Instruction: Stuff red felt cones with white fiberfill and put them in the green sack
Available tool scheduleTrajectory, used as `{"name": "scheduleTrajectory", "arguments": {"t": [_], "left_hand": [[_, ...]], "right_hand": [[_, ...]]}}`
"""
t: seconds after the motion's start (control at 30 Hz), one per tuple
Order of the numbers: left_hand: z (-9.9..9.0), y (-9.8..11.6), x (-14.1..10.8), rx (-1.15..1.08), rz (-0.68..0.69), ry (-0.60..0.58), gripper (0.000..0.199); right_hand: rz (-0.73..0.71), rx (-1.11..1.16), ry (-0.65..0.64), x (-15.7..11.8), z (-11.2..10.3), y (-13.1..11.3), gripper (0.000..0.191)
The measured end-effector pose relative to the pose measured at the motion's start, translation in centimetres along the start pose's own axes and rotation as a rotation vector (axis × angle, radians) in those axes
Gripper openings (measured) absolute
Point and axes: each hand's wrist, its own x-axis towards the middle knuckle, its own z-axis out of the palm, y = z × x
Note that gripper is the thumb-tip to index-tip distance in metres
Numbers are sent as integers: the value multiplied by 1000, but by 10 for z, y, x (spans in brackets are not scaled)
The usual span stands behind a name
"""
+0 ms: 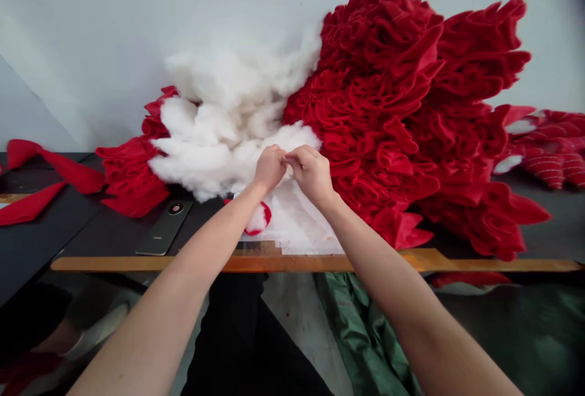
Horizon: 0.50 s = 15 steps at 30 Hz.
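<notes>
My left hand (271, 167) and my right hand (314, 174) meet fingertip to fingertip above the table's front, both in a pinch. What lies between the fingers is too small to make out. Just behind them rises a heap of white fluffy stuffing (228, 122). Under my left wrist lies a small red-edged piece with white fluff (258, 219), partly hidden by my forearm. White sheets (301, 225) spread on the table below my hands.
A tall pile of red fabric pieces (375, 97) stands to the right, a smaller red pile (132, 176) to the left. A phone (167, 228) lies near the wooden table edge (192, 263). Striped red stuffed pieces (555, 146) sit far right; green cloth (361, 323) hangs below.
</notes>
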Motion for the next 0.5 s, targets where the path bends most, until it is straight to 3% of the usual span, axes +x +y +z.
{"name": "scheduleTrajectory", "arguments": {"t": [0.1, 0.17, 0.23, 0.27, 0.33, 0.4, 0.43, 0.5], "left_hand": [[-11, -7, -5, 11, 32, -4, 6], [-26, -8, -19, 26, 47, 32, 30], [-41, -2, -38, 68, 78, 71, 56], [-48, 2, -47, 108, 100, 59, 56], [-55, 10, -61, 220, 129, -113, 43], [-54, 15, -66, 344, 101, -377, 30], [-51, 15, -66, 385, 69, -487, 24], [-44, 14, -63, 408, -3, -596, 11]], "right_hand": [[138, 162, 256, -14, -29, -14, 6], [321, 302, 368, -35, -44, -18, 9], [520, 472, 287, -63, -48, -18, 15], [631, 572, 209, -78, -44, -17, 18], [850, 778, 139, -104, -26, -16, 27], [1004, 940, 149, -122, -1, -17, 35], [1044, 987, 170, -128, 12, -19, 38], [1071, 1011, 216, -133, 33, -23, 39]]}}
